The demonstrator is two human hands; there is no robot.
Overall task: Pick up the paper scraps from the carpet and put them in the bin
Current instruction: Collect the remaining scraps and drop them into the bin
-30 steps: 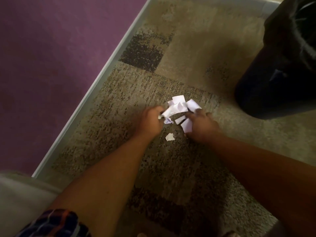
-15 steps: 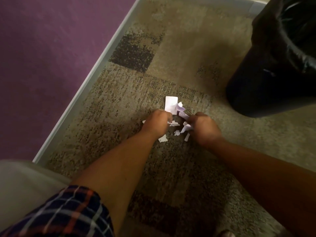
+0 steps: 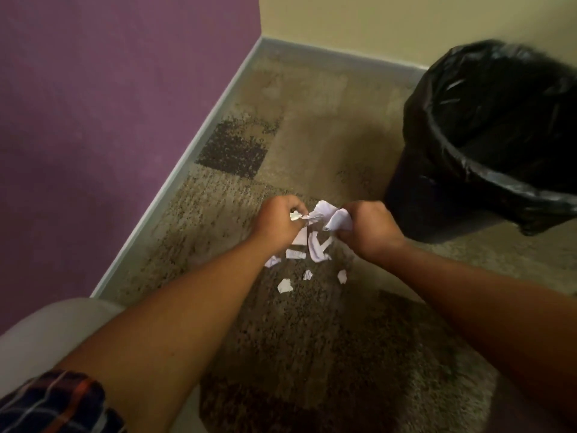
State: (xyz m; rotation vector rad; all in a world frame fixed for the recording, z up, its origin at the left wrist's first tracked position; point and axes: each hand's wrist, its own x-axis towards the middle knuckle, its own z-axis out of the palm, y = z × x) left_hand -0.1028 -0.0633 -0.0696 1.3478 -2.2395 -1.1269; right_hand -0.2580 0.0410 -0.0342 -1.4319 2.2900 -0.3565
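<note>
Both hands hover over the patterned carpet (image 3: pixel 312 339), each closed on white paper scraps. My left hand (image 3: pixel 278 225) pinches a crumpled scrap (image 3: pixel 299 216) at its fingertips. My right hand (image 3: pixel 368 228) grips a larger bunch of paper scraps (image 3: pixel 331 215). Several loose scraps (image 3: pixel 317 250) lie or fall below the hands, with small bits (image 3: pixel 284 285) nearer me. The bin (image 3: pixel 487 170), lined with a black bag, stands open at the right, just beyond my right hand.
A purple wall (image 3: pixel 109 104) with a pale baseboard (image 3: pixel 175 179) runs along the left. A cream wall (image 3: pixel 374 20) closes the corner at the back. A light rounded object (image 3: pixel 53 326) sits at the lower left by my plaid sleeve (image 3: pixel 59 404).
Both hands have risen off the carpet holding gathered scraps. Some small pieces stay or drop below. The view has tilted up, showing the corner and more of the bin.
</note>
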